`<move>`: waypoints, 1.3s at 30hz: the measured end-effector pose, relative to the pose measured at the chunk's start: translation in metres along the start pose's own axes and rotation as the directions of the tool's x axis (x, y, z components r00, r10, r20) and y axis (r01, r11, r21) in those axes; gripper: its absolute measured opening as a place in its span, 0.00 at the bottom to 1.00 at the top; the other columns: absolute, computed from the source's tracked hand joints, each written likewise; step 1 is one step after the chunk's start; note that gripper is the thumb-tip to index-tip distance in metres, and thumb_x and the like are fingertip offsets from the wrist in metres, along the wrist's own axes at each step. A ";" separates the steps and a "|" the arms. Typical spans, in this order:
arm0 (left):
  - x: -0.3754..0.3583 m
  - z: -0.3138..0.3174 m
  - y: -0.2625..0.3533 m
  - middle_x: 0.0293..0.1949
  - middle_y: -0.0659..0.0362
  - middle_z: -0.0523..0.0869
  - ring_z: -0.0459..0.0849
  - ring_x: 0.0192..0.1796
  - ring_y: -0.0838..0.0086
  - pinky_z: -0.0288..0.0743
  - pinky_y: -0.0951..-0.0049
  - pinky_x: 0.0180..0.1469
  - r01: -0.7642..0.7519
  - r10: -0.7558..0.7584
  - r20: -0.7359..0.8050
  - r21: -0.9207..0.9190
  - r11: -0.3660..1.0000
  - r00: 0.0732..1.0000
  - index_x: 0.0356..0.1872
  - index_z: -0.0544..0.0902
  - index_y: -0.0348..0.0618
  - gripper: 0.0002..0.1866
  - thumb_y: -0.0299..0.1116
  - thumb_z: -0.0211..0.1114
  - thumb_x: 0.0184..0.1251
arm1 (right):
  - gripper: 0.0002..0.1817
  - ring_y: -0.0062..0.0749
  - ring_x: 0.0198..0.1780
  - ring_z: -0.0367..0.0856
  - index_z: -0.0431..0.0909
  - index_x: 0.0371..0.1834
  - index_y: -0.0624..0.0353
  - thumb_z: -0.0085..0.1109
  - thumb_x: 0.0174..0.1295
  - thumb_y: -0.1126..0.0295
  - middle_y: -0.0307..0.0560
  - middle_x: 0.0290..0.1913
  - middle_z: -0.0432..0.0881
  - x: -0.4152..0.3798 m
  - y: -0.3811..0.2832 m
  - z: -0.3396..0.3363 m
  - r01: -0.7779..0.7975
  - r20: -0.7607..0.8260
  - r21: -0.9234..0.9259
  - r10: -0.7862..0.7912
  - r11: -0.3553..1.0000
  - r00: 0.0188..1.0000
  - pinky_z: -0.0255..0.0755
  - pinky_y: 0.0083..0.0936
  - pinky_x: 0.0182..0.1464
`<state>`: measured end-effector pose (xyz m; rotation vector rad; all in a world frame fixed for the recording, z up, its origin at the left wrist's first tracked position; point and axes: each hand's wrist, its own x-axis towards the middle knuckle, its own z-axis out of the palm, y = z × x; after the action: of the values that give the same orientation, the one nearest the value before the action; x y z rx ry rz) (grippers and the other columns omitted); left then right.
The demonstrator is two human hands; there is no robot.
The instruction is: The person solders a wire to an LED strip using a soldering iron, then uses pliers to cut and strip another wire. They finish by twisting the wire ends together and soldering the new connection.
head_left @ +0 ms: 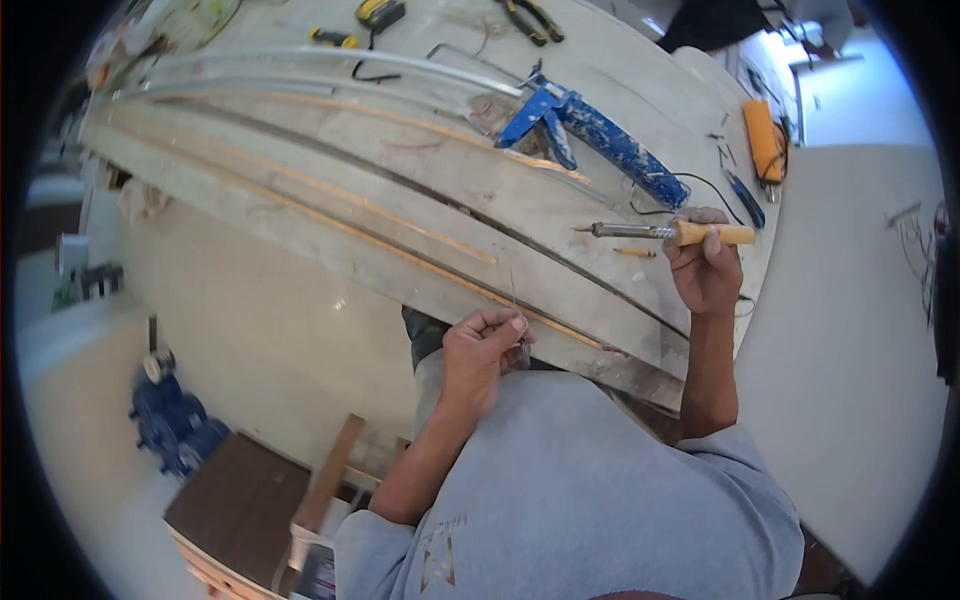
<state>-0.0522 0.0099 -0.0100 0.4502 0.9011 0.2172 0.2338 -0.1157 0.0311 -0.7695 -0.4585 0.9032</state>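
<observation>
My right hand (706,268) grips a soldering iron (690,233) by its wooden handle, its metal tip pointing left over the table. Between the thumb and fingers of my left hand (478,358), close to the table's near edge, is a thin wire (513,288) that sticks upward. A small clear thing (520,356) shows just under those fingers. Long narrow strips (380,245) with a yellow-orange line run across the table beyond my left hand. Below the iron lies a short pencil stub (634,252).
A paint-spattered blue caulking gun (610,135) lies mid-table, beside metal rails (330,58). Pliers (530,20) and a yellow-black tool (380,14) lie at the far edge. An orange tool (763,140) and blue-handled cutters (745,200) are at the right. A blue machine (175,420) stands lower left.
</observation>
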 end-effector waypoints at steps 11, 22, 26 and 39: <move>0.014 0.035 -0.028 0.37 0.47 0.89 0.89 0.35 0.67 0.87 0.66 0.40 -0.181 0.130 -0.172 -0.326 0.928 0.976 0.43 0.79 0.35 0.09 0.32 0.65 0.71 | 0.13 0.45 0.48 0.87 0.76 0.52 0.70 0.54 0.71 0.72 0.61 0.48 0.83 0.050 0.029 -0.019 -0.265 0.111 -0.082 0.273 0.961 0.956 0.87 0.39 0.48; 0.023 0.053 -0.030 0.38 0.46 0.89 0.85 0.31 0.73 0.82 0.71 0.37 -0.226 0.155 -0.261 -0.268 0.937 0.953 0.44 0.79 0.35 0.09 0.32 0.62 0.73 | 0.12 0.43 0.47 0.87 0.76 0.49 0.71 0.58 0.69 0.72 0.61 0.45 0.84 0.081 0.060 -0.016 -0.331 0.127 -0.182 0.356 0.926 0.926 0.86 0.46 0.51; 0.021 0.059 -0.025 0.36 0.46 0.89 0.84 0.29 0.74 0.81 0.76 0.33 -0.238 0.135 -0.316 -0.315 0.919 0.939 0.43 0.79 0.30 0.09 0.28 0.61 0.72 | 0.11 0.43 0.47 0.87 0.77 0.47 0.71 0.60 0.68 0.74 0.60 0.45 0.84 0.077 0.062 -0.013 -0.317 0.076 -0.275 0.349 0.908 0.934 0.85 0.48 0.51; 0.023 0.058 -0.025 0.35 0.45 0.89 0.83 0.27 0.76 0.80 0.77 0.31 -0.247 0.147 -0.310 -0.316 0.916 0.939 0.41 0.79 0.29 0.08 0.27 0.61 0.72 | 0.11 0.46 0.48 0.87 0.76 0.47 0.72 0.61 0.67 0.76 0.62 0.45 0.84 0.069 0.061 -0.017 -0.310 0.098 -0.265 0.345 0.913 0.933 0.85 0.46 0.53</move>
<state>0.0074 -0.0204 -0.0065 0.1773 1.0682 0.6330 0.2504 -0.0416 -0.0235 -1.0329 -0.5857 1.2378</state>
